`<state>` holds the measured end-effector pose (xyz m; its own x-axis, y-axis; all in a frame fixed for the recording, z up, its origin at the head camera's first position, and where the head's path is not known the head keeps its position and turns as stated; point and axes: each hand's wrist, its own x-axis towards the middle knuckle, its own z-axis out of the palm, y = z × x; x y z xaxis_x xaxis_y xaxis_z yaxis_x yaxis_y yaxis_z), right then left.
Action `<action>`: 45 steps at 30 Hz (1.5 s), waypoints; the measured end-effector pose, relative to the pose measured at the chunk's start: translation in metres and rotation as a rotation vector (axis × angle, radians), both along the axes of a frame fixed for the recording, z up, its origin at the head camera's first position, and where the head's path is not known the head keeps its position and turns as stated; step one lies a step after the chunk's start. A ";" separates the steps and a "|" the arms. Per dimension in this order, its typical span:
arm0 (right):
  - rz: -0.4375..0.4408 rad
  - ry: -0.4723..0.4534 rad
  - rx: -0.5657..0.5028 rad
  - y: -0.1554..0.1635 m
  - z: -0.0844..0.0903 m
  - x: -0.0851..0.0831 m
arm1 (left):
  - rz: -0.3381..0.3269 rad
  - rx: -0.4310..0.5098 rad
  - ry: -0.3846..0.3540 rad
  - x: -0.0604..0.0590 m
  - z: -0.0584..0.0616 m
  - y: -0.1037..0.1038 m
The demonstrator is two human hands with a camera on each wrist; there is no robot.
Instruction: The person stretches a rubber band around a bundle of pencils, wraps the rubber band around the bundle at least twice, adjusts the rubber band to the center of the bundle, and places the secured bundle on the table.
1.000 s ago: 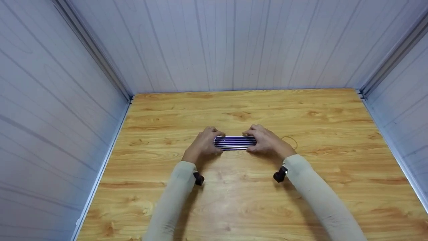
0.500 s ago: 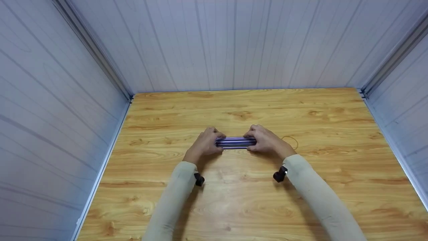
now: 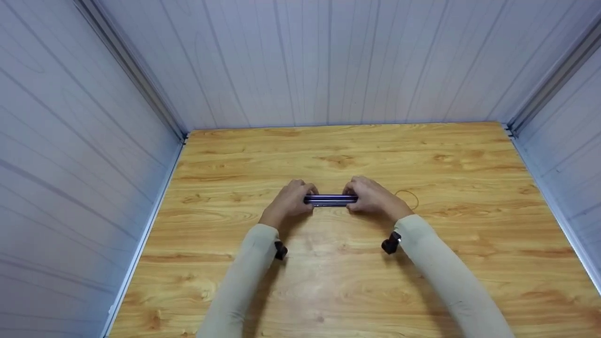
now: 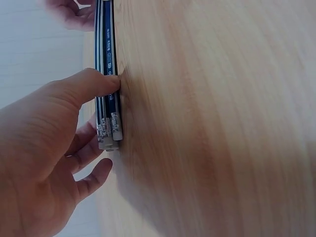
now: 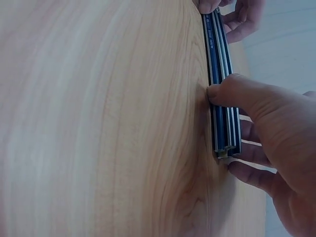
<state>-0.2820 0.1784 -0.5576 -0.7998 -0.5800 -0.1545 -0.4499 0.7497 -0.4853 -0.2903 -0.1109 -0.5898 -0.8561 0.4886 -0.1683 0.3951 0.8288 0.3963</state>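
Bundle of striped pencils [image 3: 330, 200] lies on the worktop [image 3: 338, 281], pinched at its ends by left hand [image 3: 287, 203] and right hand [image 3: 373, 198]; judged light, stiff, loose and prone to rolling, so best gripped at both ends together.

pencils [image 3: 331, 200] dark blue, white-striped; table [image 3: 328, 291] honey wood grain

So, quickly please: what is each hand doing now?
Left hand: holding the pencils at one end.
Right hand: holding the same pencils at the other end.
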 end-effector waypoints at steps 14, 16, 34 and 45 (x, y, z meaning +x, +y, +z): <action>0.004 -0.049 0.041 -0.005 0.004 -0.004 | -0.018 0.048 -0.019 -0.014 -0.014 -0.003; 0.000 -0.056 0.041 -0.005 0.004 -0.005 | -0.008 0.032 -0.030 -0.010 -0.004 0.000; -0.041 -0.102 0.057 -0.009 0.008 -0.003 | -0.007 -0.031 -0.013 -0.020 -0.025 0.004; -0.008 -0.080 0.111 -0.011 0.005 -0.005 | -0.043 -0.073 0.064 -0.019 -0.036 0.005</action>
<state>-0.2875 0.1673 -0.5521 -0.7869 -0.5495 -0.2807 -0.4070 0.8042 -0.4332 -0.3089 -0.1055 -0.6257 -0.8448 0.5136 -0.1501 0.4536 0.8362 0.3082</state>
